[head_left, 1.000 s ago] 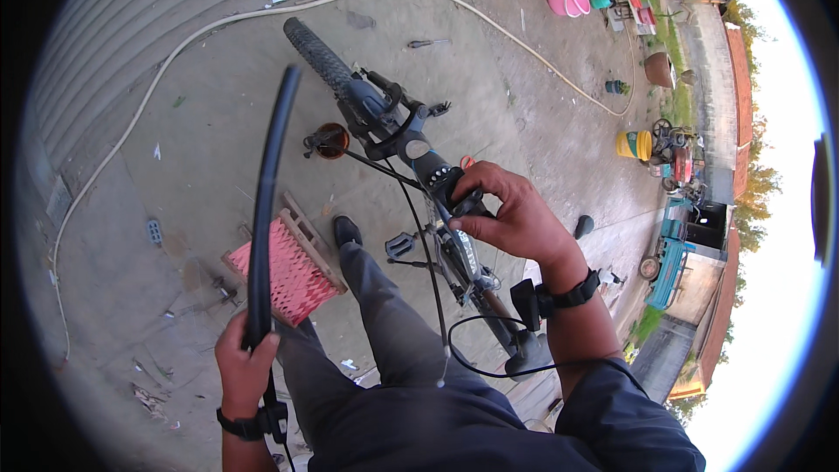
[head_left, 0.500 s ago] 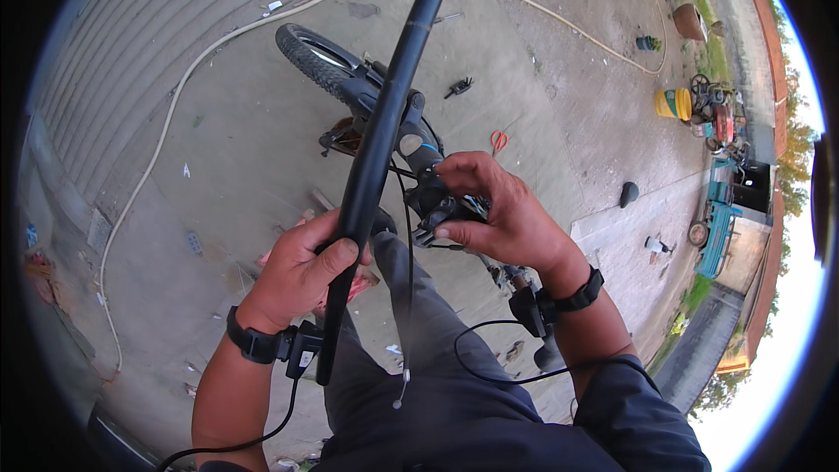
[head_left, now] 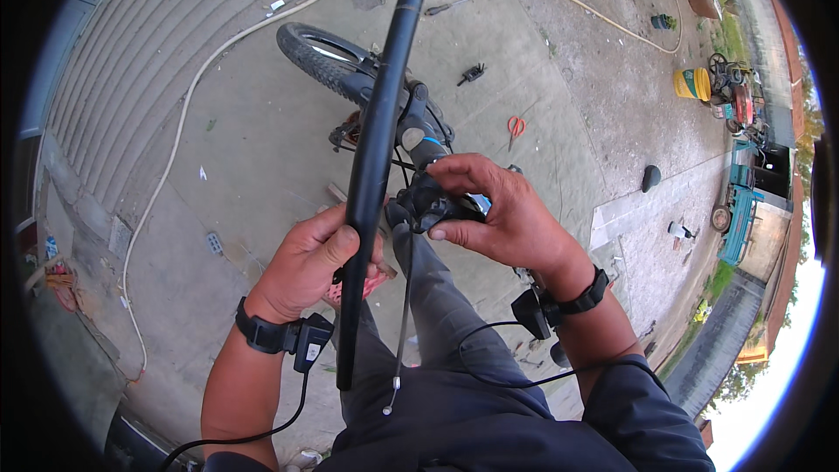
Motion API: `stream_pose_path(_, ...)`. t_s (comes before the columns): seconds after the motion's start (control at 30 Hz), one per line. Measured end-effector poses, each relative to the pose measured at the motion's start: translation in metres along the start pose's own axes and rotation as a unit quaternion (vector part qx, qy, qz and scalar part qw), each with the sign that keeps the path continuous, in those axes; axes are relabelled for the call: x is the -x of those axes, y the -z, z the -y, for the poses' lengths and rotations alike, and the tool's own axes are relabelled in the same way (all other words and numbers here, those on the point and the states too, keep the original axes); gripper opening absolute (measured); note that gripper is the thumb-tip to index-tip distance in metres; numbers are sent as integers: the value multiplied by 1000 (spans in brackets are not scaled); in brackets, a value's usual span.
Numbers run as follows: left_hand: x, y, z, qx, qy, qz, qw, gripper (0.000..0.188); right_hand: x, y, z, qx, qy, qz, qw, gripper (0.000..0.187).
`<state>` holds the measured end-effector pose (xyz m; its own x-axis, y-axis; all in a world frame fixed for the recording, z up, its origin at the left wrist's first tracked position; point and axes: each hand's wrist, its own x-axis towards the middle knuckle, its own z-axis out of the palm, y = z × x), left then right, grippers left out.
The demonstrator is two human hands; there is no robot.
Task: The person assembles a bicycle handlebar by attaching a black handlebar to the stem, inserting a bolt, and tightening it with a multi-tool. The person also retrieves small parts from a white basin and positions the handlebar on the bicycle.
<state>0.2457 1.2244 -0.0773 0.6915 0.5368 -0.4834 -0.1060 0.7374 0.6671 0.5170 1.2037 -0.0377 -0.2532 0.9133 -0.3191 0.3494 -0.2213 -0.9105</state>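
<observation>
A long straight black handlebar (head_left: 381, 122) slants across the middle, above a bicycle frame (head_left: 426, 153). My left hand (head_left: 306, 262) is closed round the bar near its lower end, thumb across the top. At the front of the frame, my right hand (head_left: 529, 218) has thumb and fingers about a black clamp-like part (head_left: 426, 199), apparently the stem; its inner side is hidden. A thin cable (head_left: 403, 323) with a small metal end hangs from there over my legs. The knobby front wheel (head_left: 310, 57) lies beyond the bar, to the left.
On the concrete floor lie orange-handled scissors (head_left: 516, 128), a folding multi-tool (head_left: 472, 74) and a screwdriver-like tool (head_left: 447, 7). A pale hose (head_left: 181, 114) curves round the left and far side. A yellow bucket (head_left: 691, 83) and a teal cart (head_left: 741, 210) stand at right.
The view has shifted, so floor things sit further right. The handlebar's lower end has swung slightly right and stands steeper. Both hands keep their places on the bar and clamp part.
</observation>
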Motion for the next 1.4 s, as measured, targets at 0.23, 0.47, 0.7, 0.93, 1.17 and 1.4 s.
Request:
stream_pose_path(0.23, -1, -3, -11, -69, 20, 34, 997, 58, 0, -3, -2, 1, 21, -20, 1000, 58)
stream_pose_path(0.47, -10, -12, -12, -145, -58, 16, 988, 49, 1, -1, -5, 17, 15, -13, 1000, 62)
stream_pose_path(0.7, -12, -16, -21, -280, -73, 8, 957, 56, 2, -1, -9, 7, 16, -18, 1000, 64)
stream_pose_path(0.93, -17, -18, -21, -377, -153, -15, 913, 58, 0, -2, -10, -13, 26, -17, 999, 62)
stream_pose_path(1.17, -21, -15, -26, -388, -150, 4, 909, 58, -2, -1, -9, -18, 38, -23, 999, 56)
stream_pose_path(1.4, -22, -20, -27, -387, -142, -3, 911, 58, -2, 0, -9, -24, 19, -14, 999, 59)
